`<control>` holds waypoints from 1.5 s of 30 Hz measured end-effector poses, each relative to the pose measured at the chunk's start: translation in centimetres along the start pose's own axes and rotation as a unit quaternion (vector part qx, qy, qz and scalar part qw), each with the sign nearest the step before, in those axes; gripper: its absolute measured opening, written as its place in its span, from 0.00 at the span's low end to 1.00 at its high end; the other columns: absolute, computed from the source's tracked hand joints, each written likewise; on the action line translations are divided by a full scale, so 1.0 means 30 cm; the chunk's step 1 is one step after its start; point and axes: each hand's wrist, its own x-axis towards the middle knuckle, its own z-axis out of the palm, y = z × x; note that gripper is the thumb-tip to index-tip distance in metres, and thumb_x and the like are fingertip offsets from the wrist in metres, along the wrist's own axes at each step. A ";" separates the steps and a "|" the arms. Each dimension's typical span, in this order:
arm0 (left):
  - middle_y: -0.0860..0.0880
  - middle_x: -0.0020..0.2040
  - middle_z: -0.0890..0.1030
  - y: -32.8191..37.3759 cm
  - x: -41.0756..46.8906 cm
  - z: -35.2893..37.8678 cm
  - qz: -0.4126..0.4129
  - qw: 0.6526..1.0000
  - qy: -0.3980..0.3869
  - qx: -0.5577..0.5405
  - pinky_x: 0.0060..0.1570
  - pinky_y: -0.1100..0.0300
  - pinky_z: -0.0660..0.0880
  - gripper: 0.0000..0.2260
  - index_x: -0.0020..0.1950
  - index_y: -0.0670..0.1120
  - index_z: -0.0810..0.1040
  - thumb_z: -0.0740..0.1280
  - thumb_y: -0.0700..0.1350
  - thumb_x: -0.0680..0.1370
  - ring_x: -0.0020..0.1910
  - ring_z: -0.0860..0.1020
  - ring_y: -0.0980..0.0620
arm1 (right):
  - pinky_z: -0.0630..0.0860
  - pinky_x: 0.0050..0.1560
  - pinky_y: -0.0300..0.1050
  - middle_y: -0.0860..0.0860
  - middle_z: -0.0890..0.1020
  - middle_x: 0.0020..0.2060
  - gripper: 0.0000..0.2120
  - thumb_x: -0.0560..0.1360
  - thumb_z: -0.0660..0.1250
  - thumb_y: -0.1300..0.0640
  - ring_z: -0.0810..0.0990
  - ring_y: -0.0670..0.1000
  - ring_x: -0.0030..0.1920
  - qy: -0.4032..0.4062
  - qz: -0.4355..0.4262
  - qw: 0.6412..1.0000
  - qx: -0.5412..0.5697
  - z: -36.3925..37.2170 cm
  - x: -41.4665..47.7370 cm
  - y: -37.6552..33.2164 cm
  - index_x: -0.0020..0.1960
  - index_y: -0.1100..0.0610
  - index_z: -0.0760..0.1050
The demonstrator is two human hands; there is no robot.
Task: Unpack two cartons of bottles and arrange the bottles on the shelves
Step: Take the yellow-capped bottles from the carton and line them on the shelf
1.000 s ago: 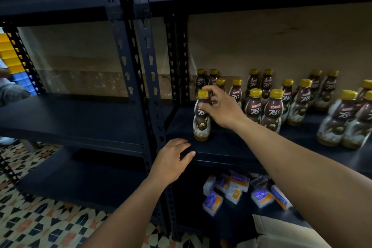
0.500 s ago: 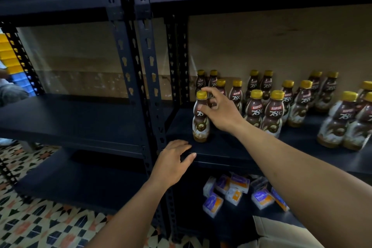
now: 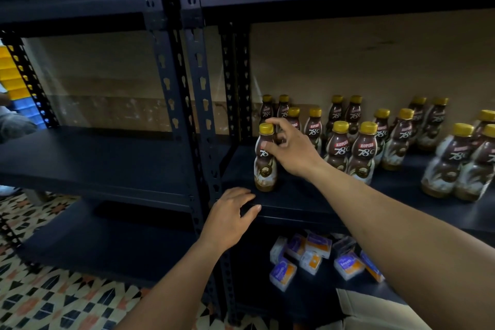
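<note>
A brown coffee bottle with a yellow cap (image 3: 264,166) stands upright near the front left corner of the dark middle shelf (image 3: 294,202). My right hand (image 3: 290,151) holds it by the neck, thumb on the label and index finger beside the cap. Several more of the same bottles (image 3: 361,153) stand in pairs behind and to the right along that shelf. My left hand (image 3: 230,218) rests with straight fingers on the shelf's front edge, below the bottle, holding nothing.
Perforated dark uprights (image 3: 198,115) divide this bay from the bare left shelf (image 3: 93,161). Small white, purple and orange packs (image 3: 310,260) lie on the lower shelf. A cardboard carton flap (image 3: 375,311) shows at the bottom right. The floor is patterned tile (image 3: 53,300).
The view has barely shifted. My right hand stays on the front bottle, my left hand stays on the shelf edge.
</note>
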 end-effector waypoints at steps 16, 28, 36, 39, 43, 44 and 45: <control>0.53 0.69 0.76 0.005 0.004 -0.010 0.007 1.000 -0.003 0.008 0.68 0.70 0.60 0.20 0.68 0.48 0.79 0.67 0.56 0.80 0.70 0.69 0.59 | 0.74 0.52 0.36 0.43 0.76 0.57 0.29 0.79 0.71 0.48 0.79 0.43 0.53 -0.007 -0.002 1.000 -0.012 -0.011 -0.012 -0.008 0.76 0.39 0.63; 0.59 0.42 0.84 0.214 0.108 -0.246 0.067 0.993 0.072 -0.070 0.42 0.61 0.80 0.07 0.52 0.52 0.86 0.71 0.53 0.79 0.41 0.82 0.62 | 0.77 0.48 0.41 0.43 0.83 0.55 0.18 0.78 0.70 0.43 0.81 0.44 0.54 -0.032 0.011 0.997 -0.074 -0.195 0.003 -0.105 0.66 0.43 0.76; 0.58 0.41 0.84 0.405 0.385 -0.449 0.110 0.985 0.124 -0.056 0.43 0.60 0.79 0.07 0.50 0.52 0.86 0.71 0.54 0.78 0.41 0.81 0.63 | 0.78 0.52 0.42 0.44 0.83 0.53 0.14 0.78 0.72 0.47 0.82 0.44 0.53 0.022 -0.014 0.995 -0.099 -0.388 0.098 -0.168 0.62 0.45 0.79; 0.57 0.45 0.84 0.422 0.472 -0.451 0.083 0.990 0.079 -0.078 0.48 0.60 0.80 0.09 0.55 0.52 0.85 0.71 0.53 0.78 0.45 0.81 0.62 | 0.76 0.54 0.41 0.45 0.83 0.52 0.15 0.78 0.72 0.47 0.80 0.44 0.55 0.015 -0.004 0.993 -0.115 -0.443 0.134 -0.131 0.63 0.46 0.79; 0.57 0.49 0.84 0.423 0.604 -0.428 0.058 0.996 -0.018 -0.061 0.55 0.56 0.79 0.13 0.60 0.53 0.82 0.73 0.53 0.77 0.50 0.81 0.59 | 0.72 0.47 0.30 0.48 0.82 0.54 0.15 0.78 0.72 0.52 0.80 0.47 0.56 -0.018 0.035 0.993 -0.108 -0.483 0.195 -0.056 0.64 0.50 0.78; 0.57 0.48 0.84 0.420 0.636 -0.418 0.054 0.996 -0.045 -0.053 0.55 0.55 0.79 0.12 0.59 0.54 0.82 0.73 0.52 0.76 0.50 0.81 0.59 | 0.72 0.45 0.28 0.50 0.83 0.55 0.16 0.78 0.73 0.54 0.80 0.48 0.57 -0.023 0.043 0.993 -0.105 -0.486 0.217 -0.030 0.64 0.52 0.78; 0.57 0.47 0.84 0.416 0.666 -0.406 0.054 0.995 -0.070 -0.046 0.54 0.56 0.79 0.11 0.58 0.55 0.83 0.74 0.51 0.76 0.49 0.81 0.58 | 0.72 0.45 0.28 0.53 0.83 0.56 0.17 0.77 0.74 0.57 0.81 0.50 0.59 -0.028 0.050 0.993 -0.099 -0.488 0.239 -0.006 0.65 0.55 0.77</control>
